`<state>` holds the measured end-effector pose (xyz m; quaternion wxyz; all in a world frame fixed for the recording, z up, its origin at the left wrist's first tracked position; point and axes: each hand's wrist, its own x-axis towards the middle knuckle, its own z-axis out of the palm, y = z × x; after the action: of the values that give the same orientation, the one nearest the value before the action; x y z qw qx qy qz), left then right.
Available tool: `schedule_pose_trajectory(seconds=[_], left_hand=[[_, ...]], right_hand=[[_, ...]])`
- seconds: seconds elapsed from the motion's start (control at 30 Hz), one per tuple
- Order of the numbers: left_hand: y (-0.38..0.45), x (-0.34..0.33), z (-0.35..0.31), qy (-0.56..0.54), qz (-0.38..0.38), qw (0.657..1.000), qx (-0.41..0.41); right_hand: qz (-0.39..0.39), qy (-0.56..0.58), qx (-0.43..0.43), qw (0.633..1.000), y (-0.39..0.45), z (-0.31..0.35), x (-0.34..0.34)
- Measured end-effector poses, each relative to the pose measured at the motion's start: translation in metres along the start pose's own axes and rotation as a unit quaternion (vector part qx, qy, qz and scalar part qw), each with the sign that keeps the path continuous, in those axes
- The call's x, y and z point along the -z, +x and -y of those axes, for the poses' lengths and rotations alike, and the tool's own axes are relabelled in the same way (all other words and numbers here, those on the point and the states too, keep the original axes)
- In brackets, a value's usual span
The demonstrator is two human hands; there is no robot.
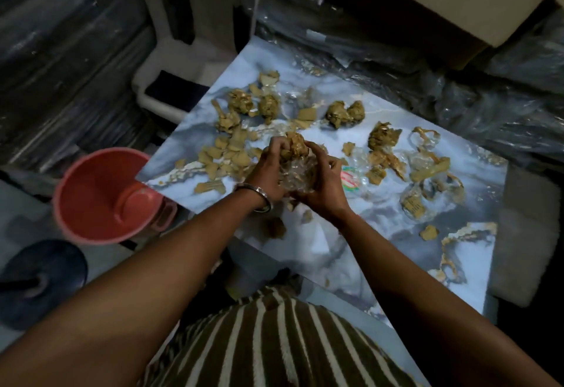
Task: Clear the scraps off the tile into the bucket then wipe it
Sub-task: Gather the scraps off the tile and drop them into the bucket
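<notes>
Cupping together, your left hand (268, 170) and right hand (320, 185) grip a wad of tan scraps (296, 145) and clear wrap above the marbled tile (335, 252); the pink bucket (103, 197) sits left, its base hidden.

tile (320, 246): near edge hidden by arms | black disc (39, 279): cut off left

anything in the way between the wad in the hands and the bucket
Nothing visible. Both hands, left and right, hold the wad of scraps above the tile. The pink bucket stands open off the tile's left edge, with only low loose scraps between.
</notes>
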<state>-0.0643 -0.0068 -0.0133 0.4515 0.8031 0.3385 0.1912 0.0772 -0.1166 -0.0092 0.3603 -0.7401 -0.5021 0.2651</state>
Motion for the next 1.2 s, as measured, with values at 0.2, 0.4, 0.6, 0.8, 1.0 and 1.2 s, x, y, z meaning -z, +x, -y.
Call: schedule_pose_trajectory(seconds=[0.2, 0.4, 0.6, 0.8, 1.0, 1.2], left_hand=[[-0.023, 0.099, 0.049, -0.002, -0.067, 0.997, 0.046], [-0.064, 0.223, 0.102, -0.02, -0.123, 0.991, 0.056], [-0.113, 0.316, 0.173, 0.001, -0.199, 0.972, 0.123], [-0.142, 0.346, 0.244, -0.016, -0.238, 0.951, 0.197], [-0.143, 0.335, 0.342, 0.006, -0.281, 0.93, 0.237], [-0.139, 0.294, 0.473, -0.02, -0.285, 0.897, 0.337]], right_hand=[[0.04, 0.021, 0.029, 0.999, 0.046, 0.068, -0.08], [0.097, 0.042, 0.091, 0.99, 0.088, 0.151, -0.184], [0.158, 0.054, 0.125, 0.978, 0.123, 0.215, -0.295], [0.267, 0.032, 0.086, 0.959, 0.151, 0.243, -0.379], [0.33, -0.047, 0.114, 0.936, 0.193, 0.225, -0.476], [0.419, -0.194, 0.072, 0.884, 0.235, 0.138, -0.609]])
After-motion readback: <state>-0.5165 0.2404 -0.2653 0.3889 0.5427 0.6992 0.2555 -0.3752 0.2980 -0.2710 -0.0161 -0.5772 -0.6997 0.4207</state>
